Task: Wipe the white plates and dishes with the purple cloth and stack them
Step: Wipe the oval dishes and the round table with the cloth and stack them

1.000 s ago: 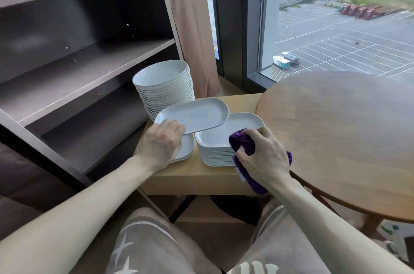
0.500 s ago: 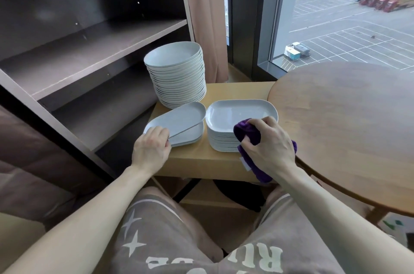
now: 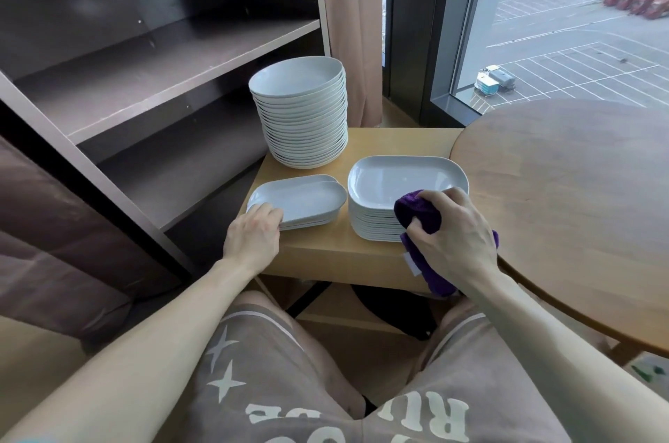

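My left hand is at the near left end of the top plate on the low stack, with the fingers curled over the rim. The fingertips are hidden from me. My right hand is closed round the bunched purple cloth. The cloth presses on the near right corner of the tall stack of oblong plates, and its tail hangs down past the tabletop edge.

There are three white piles on the small tabletop:
- **Low stack:** a few oblong plates at the left. The top one sits slightly askew on those below.
- **Tall stack:** just to its right, many plates deep. The two stacks almost touch at their nearest corners.
- **Round dishes:** the highest pile, at the back left.

Nothing I can see lies in any of the top plates.

The low stack reaches the tabletop's left edge, next to the dark shelf unit. A strip of bare wood runs between both oblong stacks and the near edge. At the right, the rim of the round table lies over the tabletop, just beside the tall stack and my right wrist. Behind the tabletop are a curtain and a window.
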### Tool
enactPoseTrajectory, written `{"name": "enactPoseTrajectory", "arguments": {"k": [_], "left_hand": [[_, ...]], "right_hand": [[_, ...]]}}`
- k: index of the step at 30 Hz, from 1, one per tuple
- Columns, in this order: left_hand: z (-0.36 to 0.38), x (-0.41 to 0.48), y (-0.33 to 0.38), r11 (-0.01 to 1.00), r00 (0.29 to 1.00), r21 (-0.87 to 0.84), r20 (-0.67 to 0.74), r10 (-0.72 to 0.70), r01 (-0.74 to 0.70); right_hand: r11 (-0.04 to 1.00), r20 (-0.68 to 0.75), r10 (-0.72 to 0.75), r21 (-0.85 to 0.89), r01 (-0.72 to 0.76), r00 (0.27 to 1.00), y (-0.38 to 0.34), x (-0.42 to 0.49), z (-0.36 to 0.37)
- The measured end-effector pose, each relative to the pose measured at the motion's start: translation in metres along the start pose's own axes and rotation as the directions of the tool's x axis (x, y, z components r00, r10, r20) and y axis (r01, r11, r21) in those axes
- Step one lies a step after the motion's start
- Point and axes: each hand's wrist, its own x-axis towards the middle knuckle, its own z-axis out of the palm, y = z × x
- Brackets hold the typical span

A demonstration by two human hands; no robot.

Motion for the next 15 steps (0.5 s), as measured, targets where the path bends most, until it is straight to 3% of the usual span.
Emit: {"name": "enactPoseTrajectory", "arguments": {"k": [4,8,12,15], "left_hand": [[0.008,0.004,-0.005,0.992,0.984,-0.009,0.132,-0.123,0.125],[0.011,0.007,-0.006,0.961,0.92,-0.046,0.306,-0.247,0.273],[0.013,0.01,-0.001,0.961,0.87,-0.003,0.426,-0.248,0.275],[0.011,0.015,0.007,0.959,0.861,0.046,0.43,-0.271,0.279]], "right_hand": [[1.0,0.003,0.004,0.001,-0.004,1.0,0.002,-0.001,0.0],[1.0,0.002,-0.003,-0.008,0.003,1.0,0.003,0.0,0.001],[1.0,0.002,0.001,-0.008,-0.001,1.0,0.003,0.0,0.001],[1.0,-0.002,-0.003,-0.01,0.003,1.0,0.003,0.001,0.001]]}}
